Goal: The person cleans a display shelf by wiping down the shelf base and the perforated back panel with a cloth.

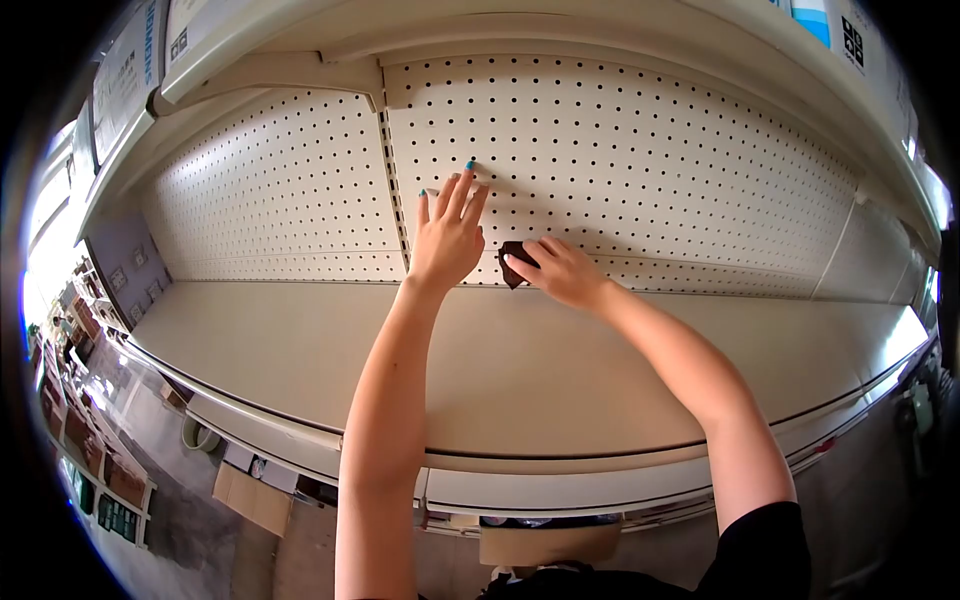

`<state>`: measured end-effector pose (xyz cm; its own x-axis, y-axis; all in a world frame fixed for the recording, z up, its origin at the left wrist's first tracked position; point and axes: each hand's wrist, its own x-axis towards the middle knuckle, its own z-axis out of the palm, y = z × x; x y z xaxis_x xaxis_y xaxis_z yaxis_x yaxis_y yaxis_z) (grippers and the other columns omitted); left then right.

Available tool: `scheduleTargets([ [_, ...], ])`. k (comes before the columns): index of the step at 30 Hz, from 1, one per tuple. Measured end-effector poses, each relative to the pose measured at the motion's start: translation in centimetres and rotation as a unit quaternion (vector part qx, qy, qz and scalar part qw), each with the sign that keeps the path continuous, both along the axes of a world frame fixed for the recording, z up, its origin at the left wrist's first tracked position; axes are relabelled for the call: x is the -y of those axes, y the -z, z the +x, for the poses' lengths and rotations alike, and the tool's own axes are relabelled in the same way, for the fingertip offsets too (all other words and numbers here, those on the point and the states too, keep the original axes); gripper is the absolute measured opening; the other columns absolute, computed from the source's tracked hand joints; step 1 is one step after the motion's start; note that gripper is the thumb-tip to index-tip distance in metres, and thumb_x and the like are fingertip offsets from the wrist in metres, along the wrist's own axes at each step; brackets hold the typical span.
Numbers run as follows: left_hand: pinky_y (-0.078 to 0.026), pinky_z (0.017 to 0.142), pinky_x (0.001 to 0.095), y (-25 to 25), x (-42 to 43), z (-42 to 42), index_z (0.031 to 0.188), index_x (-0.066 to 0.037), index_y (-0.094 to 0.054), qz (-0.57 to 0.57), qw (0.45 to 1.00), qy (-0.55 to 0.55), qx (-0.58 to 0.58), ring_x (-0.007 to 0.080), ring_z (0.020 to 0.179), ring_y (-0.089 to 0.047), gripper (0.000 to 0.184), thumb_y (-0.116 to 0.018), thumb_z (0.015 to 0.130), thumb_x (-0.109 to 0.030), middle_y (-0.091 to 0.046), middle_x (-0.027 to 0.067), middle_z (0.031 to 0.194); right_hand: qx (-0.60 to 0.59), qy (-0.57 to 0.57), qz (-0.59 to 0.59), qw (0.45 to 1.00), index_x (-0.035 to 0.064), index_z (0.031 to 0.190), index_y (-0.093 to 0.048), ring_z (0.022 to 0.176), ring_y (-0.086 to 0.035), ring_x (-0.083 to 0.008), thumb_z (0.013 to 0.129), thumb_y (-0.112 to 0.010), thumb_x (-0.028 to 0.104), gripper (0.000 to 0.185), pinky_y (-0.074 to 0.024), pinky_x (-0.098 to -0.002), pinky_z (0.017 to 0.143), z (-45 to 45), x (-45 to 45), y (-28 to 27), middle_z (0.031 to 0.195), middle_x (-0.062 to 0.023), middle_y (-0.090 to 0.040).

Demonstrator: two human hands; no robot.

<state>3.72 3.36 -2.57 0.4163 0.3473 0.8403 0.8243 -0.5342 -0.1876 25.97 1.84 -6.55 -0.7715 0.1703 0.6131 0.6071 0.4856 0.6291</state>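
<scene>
A white perforated back panel point(640, 150) rises behind a beige shelf point(540, 370). My left hand point(450, 230) is raised against the panel near its upright slotted strip point(393, 180), fingers stretched out and holding nothing. Lower and to the right, my right hand point(565, 270) grips a dark brown cloth point(513, 262) and presses it to the bottom of the panel, just above the shelf. Part of the cloth is hidden under the fingers.
An upper shelf point(560, 40) arches overhead, with boxes point(130, 80) on it at the left. Below the front edge are an opened cardboard box point(252, 497) and another carton point(550, 543). A round bin point(198, 434) stands on the floor at the left.
</scene>
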Motion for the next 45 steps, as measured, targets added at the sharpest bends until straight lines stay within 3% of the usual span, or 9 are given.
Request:
scheduleTargets([
  [4, -0.032, 0.104, 0.0551, 0.1, -0.1, -0.2, 0.132, -0.010, -0.046, 0.015, 1.000, -0.013, 0.002, 0.0274, 0.134, -0.033, 0.053, -0.058, 0.080, -0.008, -0.029, 0.0089, 0.149, -0.164, -0.028, -0.064, 0.984, 0.0103, 0.095, -0.066, 0.082, -0.057, -0.0280, 0.086, -0.061, 0.022, 0.016, -0.0457, -0.0395, 0.064, 0.3, 0.2, -4.9, 0.085, -0.0088, -0.059],
  [6, -0.031, 0.105, 0.0550, -0.1, -0.2, -0.4, 0.132, -0.011, -0.046, 0.031, 0.999, -0.026, 0.011, 0.0273, 0.135, -0.033, 0.053, -0.058, 0.080, -0.008, -0.030, 0.0089, 0.148, -0.410, -0.030, -0.180, 0.894, 0.0014, 0.086, -0.060, 0.076, -0.056, -0.0331, 0.086, -0.059, 0.045, 0.044, -0.0417, -0.0449, 0.066, 0.0, 1.8, -9.9, 0.082, -0.0179, -0.061],
  [11, -0.029, 0.106, 0.0553, 0.0, -0.7, -0.8, 0.134, -0.012, -0.043, 0.019, 0.998, -0.049, 0.028, 0.0270, 0.136, -0.031, 0.055, -0.056, 0.081, -0.010, -0.030, 0.0088, 0.148, -0.336, 0.028, 0.133, 0.932, 0.0168, 0.117, -0.064, 0.091, -0.052, -0.0288, 0.067, -0.071, -0.003, 0.054, -0.0474, -0.0383, 0.078, 2.3, -0.2, -13.7, 0.101, -0.0102, -0.051],
  [17, -0.028, 0.108, 0.0538, 0.0, -0.8, -1.2, 0.138, -0.018, -0.040, -0.006, 0.998, -0.058, 0.018, 0.0269, 0.137, -0.029, 0.061, -0.058, 0.080, -0.010, -0.028, 0.0067, 0.150, -0.361, -0.079, -0.081, 0.926, 0.0021, 0.075, -0.058, 0.068, -0.053, -0.0274, 0.088, -0.062, 0.036, 0.036, -0.0414, -0.0393, 0.062, -1.2, -0.7, -6.3, 0.069, -0.0122, -0.057],
  [21, -0.029, 0.106, 0.0570, 0.0, -0.7, -1.2, 0.137, -0.015, -0.041, 0.001, 0.999, -0.048, 0.021, 0.0269, 0.136, -0.032, 0.059, -0.057, 0.080, -0.010, -0.028, 0.0080, 0.150, -0.001, -0.018, 0.016, 1.000, 0.0098, 0.102, -0.063, 0.087, -0.054, -0.0244, 0.083, -0.063, 0.013, 0.019, -0.0481, -0.0372, 0.069, -1.3, -0.7, -0.5, 0.104, -0.0067, -0.052],
  [29, -0.030, 0.104, 0.0585, 0.1, -0.7, -1.4, 0.137, -0.019, -0.041, -0.006, 0.999, -0.052, 0.013, 0.0260, 0.136, -0.032, 0.059, -0.058, 0.081, -0.010, -0.026, 0.0055, 0.151, -0.238, 0.011, -0.086, 0.967, 0.0089, 0.100, -0.065, 0.085, -0.055, -0.0292, 0.075, -0.069, 0.014, 0.025, -0.0494, -0.0386, 0.070, -0.3, -1.6, -8.1, 0.093, -0.0100, -0.058],
  [37, -0.030, 0.104, 0.0589, -0.2, -0.8, -2.1, 0.136, -0.020, -0.043, 0.002, 0.998, -0.064, -0.018, 0.0219, 0.136, -0.031, 0.057, -0.057, 0.082, -0.008, -0.028, 0.0030, 0.150, -0.318, -0.034, 0.118, 0.940, 0.0179, 0.115, -0.063, 0.087, -0.053, -0.0300, 0.063, -0.073, -0.003, 0.057, -0.0485, -0.0401, 0.073, -0.7, -1.9, -11.1, 0.102, -0.0099, -0.052],
  [39, -0.030, 0.105, 0.0584, -0.5, -0.8, -2.5, 0.136, -0.021, -0.043, -0.004, 0.998, -0.064, -0.027, 0.0203, 0.136, -0.031, 0.057, -0.057, 0.082, -0.008, -0.028, 0.0020, 0.150, -0.354, -0.089, -0.029, 0.931, 0.0048, 0.098, -0.062, 0.079, -0.055, -0.0319, 0.083, -0.066, 0.023, 0.024, -0.0447, -0.0420, 0.071, -2.0, -2.1, -8.6, 0.087, -0.0151, -0.059],
  [45, -0.028, 0.107, 0.0562, -1.1, 0.0, -3.1, 0.136, -0.022, -0.043, -0.012, 0.997, -0.058, -0.046, 0.0167, 0.136, -0.032, 0.059, -0.057, 0.081, -0.006, -0.031, 0.0002, 0.149, 0.012, -0.038, 0.008, 0.999, 0.0070, 0.111, -0.058, 0.089, -0.052, -0.0231, 0.076, -0.062, 0.010, 0.036, -0.0487, -0.0318, 0.077, -2.7, -1.5, -1.6, 0.103, -0.0066, -0.052],
])
